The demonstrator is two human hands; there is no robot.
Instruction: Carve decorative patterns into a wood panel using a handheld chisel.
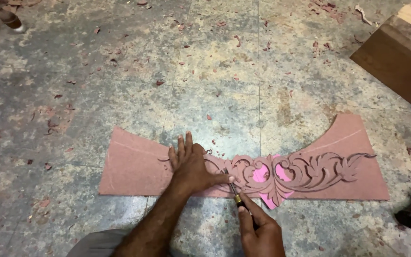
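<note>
Near edge, 6 o'clock: the right hand [261, 234] is clenched around a carving chisel [237, 196], its brass ferrule showing above the knuckles and its tip meeting the board.
Just beyond, 7 o'clock of the carving: the left hand [191, 164] lies flat with fingers spread, grasping nothing, and presses down on the pink wooden panel [134, 166]; its thumb reaches toward the blade.
Panel position: it rests flat on the stone floor [215, 71], across the middle of the view, with curved upper edges.
Done, by my reading: the scroll-and-leaf carving [310, 172] runs from the centre out to 3 o'clock, already cut in relief.
In hand: the chisel works at the centre motif, where the leftward scrolls begin under the flat hand.
Left, by my reading: the half toward 9 o'clock is smooth, showing only a faint drawn line, so roughly 1 half looks uncarved.
Around: reddish wood chips [319, 7] lie scattered over the floor toward 12 o'clock.
Far corner, 2 o'clock: a dark wooden block [396, 62] sits well apart from the panel.
</note>
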